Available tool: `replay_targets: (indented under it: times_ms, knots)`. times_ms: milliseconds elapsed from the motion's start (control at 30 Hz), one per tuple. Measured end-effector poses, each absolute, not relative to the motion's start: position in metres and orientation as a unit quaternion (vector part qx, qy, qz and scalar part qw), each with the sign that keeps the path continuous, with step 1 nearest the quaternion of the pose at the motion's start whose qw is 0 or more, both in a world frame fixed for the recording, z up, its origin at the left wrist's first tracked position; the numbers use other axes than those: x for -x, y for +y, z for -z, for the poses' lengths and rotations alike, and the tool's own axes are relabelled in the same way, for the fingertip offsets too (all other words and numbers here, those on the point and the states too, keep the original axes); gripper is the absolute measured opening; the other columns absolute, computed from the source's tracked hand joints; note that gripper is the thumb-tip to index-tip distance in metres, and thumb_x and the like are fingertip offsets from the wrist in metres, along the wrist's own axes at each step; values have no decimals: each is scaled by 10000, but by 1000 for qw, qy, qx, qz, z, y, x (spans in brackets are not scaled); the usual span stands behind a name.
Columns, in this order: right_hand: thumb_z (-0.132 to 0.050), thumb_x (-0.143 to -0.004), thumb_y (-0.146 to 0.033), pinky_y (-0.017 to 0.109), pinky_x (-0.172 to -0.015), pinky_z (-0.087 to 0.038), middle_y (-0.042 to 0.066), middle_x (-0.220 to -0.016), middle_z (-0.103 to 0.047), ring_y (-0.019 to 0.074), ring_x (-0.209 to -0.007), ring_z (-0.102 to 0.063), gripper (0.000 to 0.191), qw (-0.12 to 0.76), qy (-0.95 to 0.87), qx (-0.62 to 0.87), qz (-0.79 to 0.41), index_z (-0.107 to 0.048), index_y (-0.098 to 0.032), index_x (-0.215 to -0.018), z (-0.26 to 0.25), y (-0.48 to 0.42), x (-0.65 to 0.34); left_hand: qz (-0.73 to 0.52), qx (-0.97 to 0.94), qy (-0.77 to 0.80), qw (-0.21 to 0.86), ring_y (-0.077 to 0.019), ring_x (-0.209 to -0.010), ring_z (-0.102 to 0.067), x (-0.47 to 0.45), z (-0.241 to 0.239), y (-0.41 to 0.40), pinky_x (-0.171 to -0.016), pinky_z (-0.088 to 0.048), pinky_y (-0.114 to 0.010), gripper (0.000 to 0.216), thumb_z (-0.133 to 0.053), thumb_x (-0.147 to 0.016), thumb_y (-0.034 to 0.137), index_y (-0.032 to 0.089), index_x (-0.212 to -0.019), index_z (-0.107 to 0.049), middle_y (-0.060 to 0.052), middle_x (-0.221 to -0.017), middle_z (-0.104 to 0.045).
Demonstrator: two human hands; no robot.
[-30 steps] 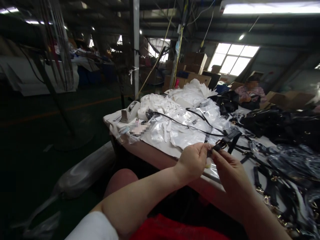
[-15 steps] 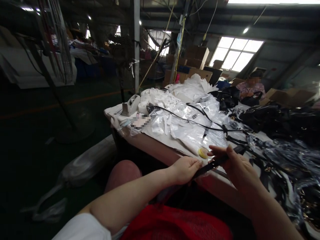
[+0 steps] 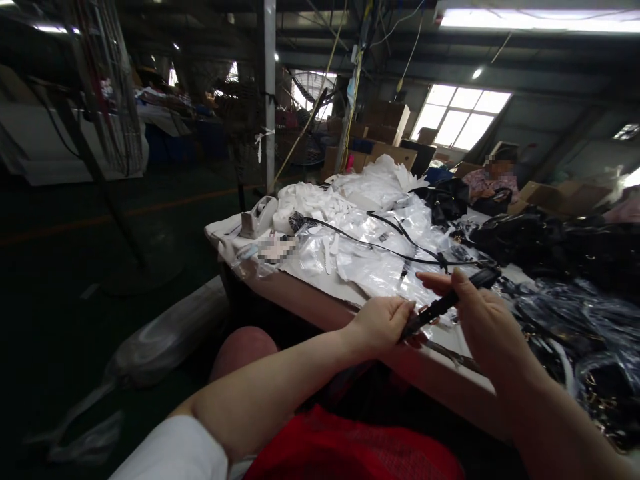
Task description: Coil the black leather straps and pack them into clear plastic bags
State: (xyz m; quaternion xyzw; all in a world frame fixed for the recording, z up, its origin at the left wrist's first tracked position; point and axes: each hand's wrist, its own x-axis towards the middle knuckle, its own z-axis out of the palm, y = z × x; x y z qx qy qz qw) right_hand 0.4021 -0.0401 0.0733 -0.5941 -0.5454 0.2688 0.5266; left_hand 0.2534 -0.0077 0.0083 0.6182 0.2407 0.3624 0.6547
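My left hand [image 3: 381, 322] pinches the near end of a black strap [image 3: 440, 306] just in front of the table's front edge. Further along the same strap, my right hand [image 3: 475, 313] grips it between thumb and fingers, and the strap's far end sticks up past the fingers. The strap runs slanting up to the right between the two hands. Long thin black straps [image 3: 380, 247] lie across clear plastic bags [image 3: 370, 267] on the table [image 3: 320, 305] beyond my hands.
A tape dispenser [image 3: 256, 220] stands at the table's left corner. White packing material [image 3: 380, 183] is heaped at the back. Black bags [image 3: 550, 247] and several bagged straps [image 3: 590, 320] crowd the right side. Another person [image 3: 493, 180] sits at the far end. A fan stand [image 3: 115, 133] rises at left.
A second ago both hands held the strap's buckle end close together, higher up. Then they dropped and drew apart along the strap; now they have lifted slightly with the strap stretched between them.
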Motion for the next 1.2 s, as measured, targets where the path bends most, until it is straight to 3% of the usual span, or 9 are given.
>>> replay_targets:
  times_ms: [100, 200, 333, 533, 633, 800, 900, 1067, 1200]
  knots:
    - [-587, -758, -762, 439, -1021, -413, 72, -910, -785, 308, -999, -664, 613, 528, -580, 583, -210, -816, -210, -896, -104, -30, -400, -384, -599, 217, 668, -145, -554, -669, -262, -42, 4, -489, -473, -196, 438, -405, -963, 481, 114, -842, -610, -75, -661, -693]
    - [-599, -757, -751, 341, -701, -518, 47, -700, -744, 214, -671, -654, 627, 507, -602, 574, -225, -813, -190, -937, -119, -21, -400, -418, -590, 200, 662, -136, -538, -672, -269, -66, 14, -463, -458, -176, 373, -387, -981, 414, 114, -890, -590, -70, -667, -689]
    - [-669, -758, -676, 256, -444, -428, 3, -599, -676, 128, -453, -537, 598, 525, -586, 536, -307, -778, -175, -1067, -118, -17, -402, -456, -600, 186, 631, -145, -529, -679, -275, -72, 21, -450, -446, -176, 372, -397, -975, 442, 127, -914, -586, -56, -640, -682]
    - [-706, -677, -714, 246, -484, -474, -1, -639, -692, 158, -567, -616, 614, 521, -590, 527, -320, -784, -231, -1048, -116, -23, -394, -482, -675, 240, 503, -170, -605, -691, -270, -64, 17, -529, -483, -231, 456, -333, -975, 518, 168, -811, -574, -72, -681, -715]
    - [-689, -649, -759, 322, -772, -546, 47, -959, -770, 259, -934, -684, 658, 512, -597, 550, -279, -779, -254, -1061, -123, -23, -396, -487, -713, 220, 453, -174, -676, -692, -263, -66, 12, -597, -496, -245, 461, -322, -980, 514, 176, -816, -588, -68, -735, -725]
    - [-654, -663, -789, 496, -1111, -343, 81, -1183, -729, 330, -1200, -587, 702, 512, -616, 547, -242, -759, -251, -1101, -136, -25, -397, -486, -696, 168, 501, -129, -557, -624, -260, -69, 1, -540, -466, -222, 454, -357, -962, 552, 180, -796, -556, -13, -660, -647]
    - [-660, -719, -731, 463, -1073, -414, 109, -1128, -746, 309, -1138, -631, 622, 558, -574, 499, -331, -769, -208, -1037, -140, -26, -395, -541, -653, 220, 482, -94, -469, -517, -258, -71, -3, -497, -403, -207, 438, -339, -977, 520, 192, -756, -530, 32, -574, -550]
    - [-433, -962, -500, 240, -651, -592, 86, -714, -745, 155, -657, -693, 500, 690, -286, 468, -473, -762, -139, -849, -148, -21, -402, -554, -685, 278, 383, -111, -516, -513, -246, -68, -8, -542, -380, -228, 406, -354, -984, 444, 196, -745, -569, 24, -551, -548]
    - [-671, -870, -383, 222, -613, -583, 33, -665, -718, 133, -603, -669, 233, 711, -366, 434, -415, -755, -173, -812, -144, -21, -400, -525, -697, 322, 368, -122, -495, -510, -242, -62, -6, -523, -367, -242, 412, -345, -978, 434, 197, -722, -563, 17, -528, -542]
